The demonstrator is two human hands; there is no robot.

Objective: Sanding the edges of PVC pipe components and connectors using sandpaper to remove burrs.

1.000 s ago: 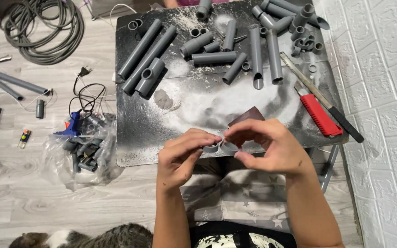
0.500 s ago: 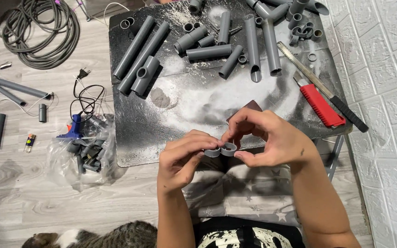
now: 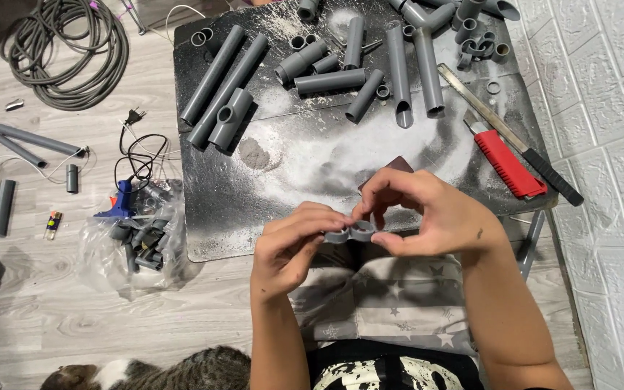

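Grey rings (image 3: 350, 232), two side by side, are pinched between the left hand (image 3: 294, 249) and right hand (image 3: 427, 217), fingertips pressed together, above the dusty board (image 3: 312, 155).

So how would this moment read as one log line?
left hand: grips joined grey rings | right hand: pinches same piece | dusty black board: grey pipes, red-handled saw

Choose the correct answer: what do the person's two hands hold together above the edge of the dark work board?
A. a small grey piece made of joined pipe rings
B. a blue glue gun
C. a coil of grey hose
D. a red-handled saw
A: the left hand and right hand pinch a small grey ring piece between their fingertips.
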